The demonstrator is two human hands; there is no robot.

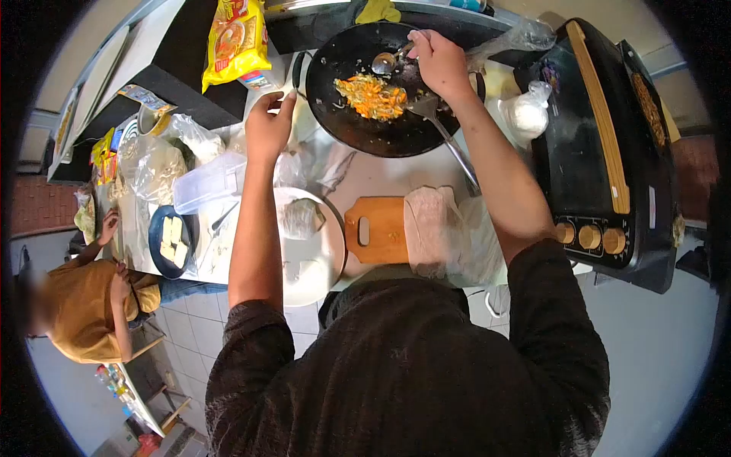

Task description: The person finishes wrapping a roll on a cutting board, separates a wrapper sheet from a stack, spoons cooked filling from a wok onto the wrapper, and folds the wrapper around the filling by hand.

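A black wok (343,133) holds a heap of shredded orange and pale food (373,97) on its bottom. My right hand (443,67) is closed on the handle of a metal spoon (384,63), whose bowl hangs over the far side of the wok. Beneath my right forearm, a metal spatula (435,118) rests in the wok, its handle leaning out over the near rim. My left hand (269,126) is just left of the wok, close to its side handle (298,72). Its fingers are loosely bent and apart, and nothing shows in them.
A wooden cutting board (381,209) with a pale cloth (428,228) lies nearer me, beside a white round tray (335,255). On the right stands a black oven (582,145). A yellow packet (234,42) is at back left. Another person (91,308) sits left, near a dark plate (166,255).
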